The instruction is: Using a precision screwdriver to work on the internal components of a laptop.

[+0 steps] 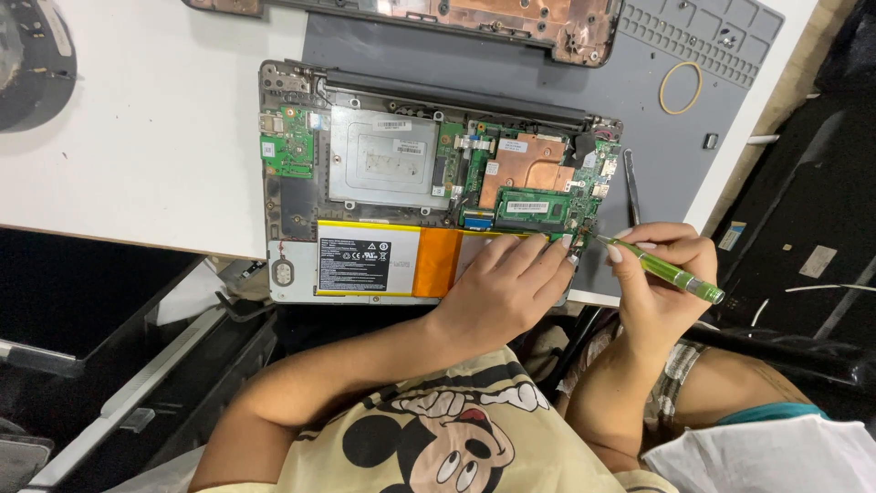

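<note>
Green screwdriver [671, 272] gripped in right hand [662, 278]; left hand [511, 288] flat, open, on opened laptop [301, 196].

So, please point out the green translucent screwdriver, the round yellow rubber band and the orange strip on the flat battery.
Green translucent screwdriver [673, 275]: head view, middle of its handle.
Round yellow rubber band [663, 80]: head view, left side of the loop.
Orange strip [434, 262]: head view, its centre, on the flat battery.

1. The screwdriver [671, 273] handle is clear green plastic, shiny.
2. The laptop [383, 164] has a dull grey metal plate and shiny copper.
3. The mat [675, 155] looks like soft, matt grey rubber.
4. The table [155, 155] is smooth and white.
</note>
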